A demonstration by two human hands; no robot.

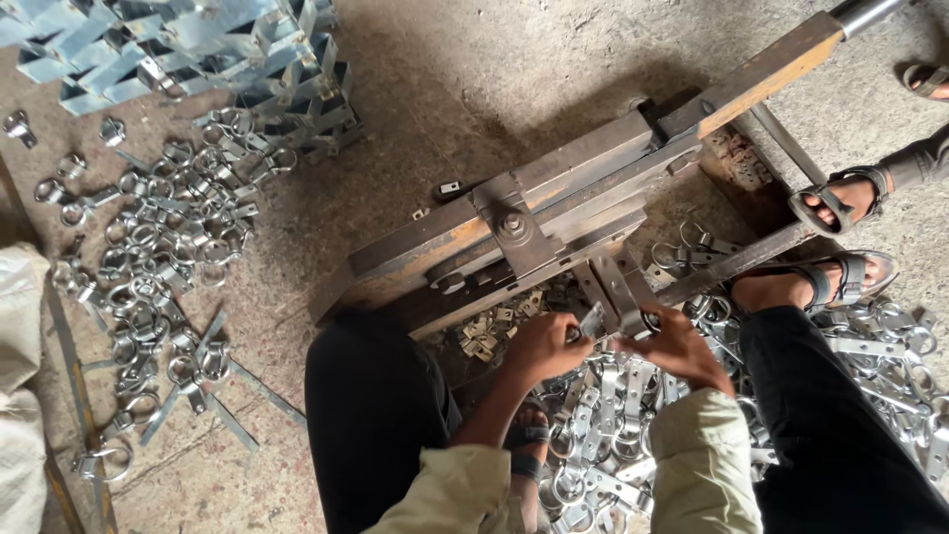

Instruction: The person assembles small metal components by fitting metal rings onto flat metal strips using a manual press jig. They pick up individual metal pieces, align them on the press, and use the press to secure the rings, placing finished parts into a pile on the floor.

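My left hand (pixel 542 346) pinches a small silver metal piece (pixel 591 322) and holds it against the lower jaw of a rusty steel lever press (pixel 554 203) on the floor. My right hand (pixel 682 348) rests just right of it, fingers curled on a metal strap piece at the press foot (pixel 621 287). Between my knees lies a heap of silver ring-and-strap clamps (pixel 613 415). Small bent clips (pixel 489 331) sit under the press, left of my left hand.
Several silver ring clamps (pixel 158 257) are scattered on the concrete floor at left. Stacked galvanized brackets (pixel 198 49) fill the top left. More clamps (pixel 890 346) lie at right. Another person's sandalled feet (pixel 840 203) stand beside the press's long handle (pixel 791 49). A white sack (pixel 20 376) lies at the left edge.
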